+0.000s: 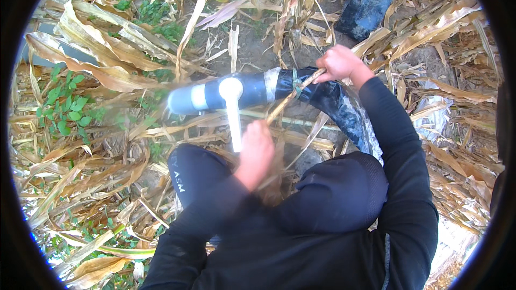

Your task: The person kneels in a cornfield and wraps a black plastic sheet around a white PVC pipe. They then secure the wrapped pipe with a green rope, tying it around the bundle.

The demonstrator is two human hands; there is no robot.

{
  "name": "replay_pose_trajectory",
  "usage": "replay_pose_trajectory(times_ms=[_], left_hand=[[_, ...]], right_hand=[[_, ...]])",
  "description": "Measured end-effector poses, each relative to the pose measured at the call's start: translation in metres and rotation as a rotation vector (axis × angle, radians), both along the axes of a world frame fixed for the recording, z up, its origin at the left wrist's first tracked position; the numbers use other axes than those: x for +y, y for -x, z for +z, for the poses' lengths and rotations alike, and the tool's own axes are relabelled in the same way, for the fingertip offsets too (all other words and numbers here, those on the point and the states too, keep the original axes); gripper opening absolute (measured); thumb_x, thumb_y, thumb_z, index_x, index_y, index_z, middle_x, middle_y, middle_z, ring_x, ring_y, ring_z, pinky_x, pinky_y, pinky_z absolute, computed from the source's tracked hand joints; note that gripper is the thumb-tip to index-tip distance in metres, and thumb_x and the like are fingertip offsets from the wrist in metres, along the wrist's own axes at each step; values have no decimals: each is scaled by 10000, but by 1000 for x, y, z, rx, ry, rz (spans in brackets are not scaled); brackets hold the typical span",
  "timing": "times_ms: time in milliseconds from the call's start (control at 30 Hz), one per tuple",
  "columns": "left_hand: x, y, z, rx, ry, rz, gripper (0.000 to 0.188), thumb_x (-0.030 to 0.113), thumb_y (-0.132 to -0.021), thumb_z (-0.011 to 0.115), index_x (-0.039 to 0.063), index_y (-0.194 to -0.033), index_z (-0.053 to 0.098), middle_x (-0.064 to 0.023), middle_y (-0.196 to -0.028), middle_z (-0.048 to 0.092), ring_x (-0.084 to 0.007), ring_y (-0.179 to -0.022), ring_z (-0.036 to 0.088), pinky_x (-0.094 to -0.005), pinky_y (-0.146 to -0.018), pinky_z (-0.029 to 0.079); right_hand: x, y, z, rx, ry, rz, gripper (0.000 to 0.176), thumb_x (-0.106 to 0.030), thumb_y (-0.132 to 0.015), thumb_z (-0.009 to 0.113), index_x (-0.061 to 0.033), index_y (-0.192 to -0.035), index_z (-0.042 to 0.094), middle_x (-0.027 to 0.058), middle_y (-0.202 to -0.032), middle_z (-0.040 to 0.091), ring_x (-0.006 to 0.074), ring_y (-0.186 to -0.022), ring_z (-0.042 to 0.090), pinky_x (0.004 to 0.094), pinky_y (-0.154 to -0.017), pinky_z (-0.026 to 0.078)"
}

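Note:
In the head view, my left hand (256, 145) grips the lower end of a thin wooden stick (284, 104). My right hand (338, 64) is closed on the stick's upper end. The stick lies slantwise over a green tie (297, 83) around black plastic sheeting (282, 80), whose sleeve fits over the end of a dark pipe (252, 88). Pale tape wraps the joint. A white valve handle (232, 117) stands out from the pipe, left of the stick. The sheeting bends down beside my right knee. My left hand is blurred.
Dry corn leaves and stalks (100, 64) lie all around over bare soil, with green weeds (66, 106) at the left. Another length of dark plastic tubing (369, 4) lies at the upper right. A crumpled pale plastic piece (433, 117) rests at the right.

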State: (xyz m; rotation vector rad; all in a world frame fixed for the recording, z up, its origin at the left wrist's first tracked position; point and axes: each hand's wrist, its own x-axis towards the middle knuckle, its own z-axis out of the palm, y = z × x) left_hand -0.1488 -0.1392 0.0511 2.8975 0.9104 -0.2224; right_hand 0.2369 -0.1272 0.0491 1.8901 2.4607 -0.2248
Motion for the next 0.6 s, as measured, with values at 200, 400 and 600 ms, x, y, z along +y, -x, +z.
replay_pose_trajectory(times_ms=[200,400,600], left_hand=[[2,-5,-40,-98,-21,188,771,175,-815,651,-209,-1454,452,-243,-1238,547,-358,-1120,565,-445,-988,491],[-33,-23,6,-146,202,-89,830,217,-791,820,-80,-1497,502,-290,-1535,513,-422,-1467,483,-465,-1176,436],[66,17,48,-605,41,78,496,121,-784,818,79,-1263,696,-146,-1312,661,-379,-1225,627,-501,-1055,476]], right_hand=[[-23,21,33,-84,148,-37,532,-629,-987,620,-133,-808,698,122,-673,703,382,-693,731,516,-647,581],[-61,47,22,23,5,-215,487,-569,-1003,636,-117,-832,695,123,-716,728,372,-707,745,507,-645,590],[-76,53,21,71,59,-299,415,-492,-994,684,-88,-904,666,134,-774,740,383,-761,754,505,-695,600]])
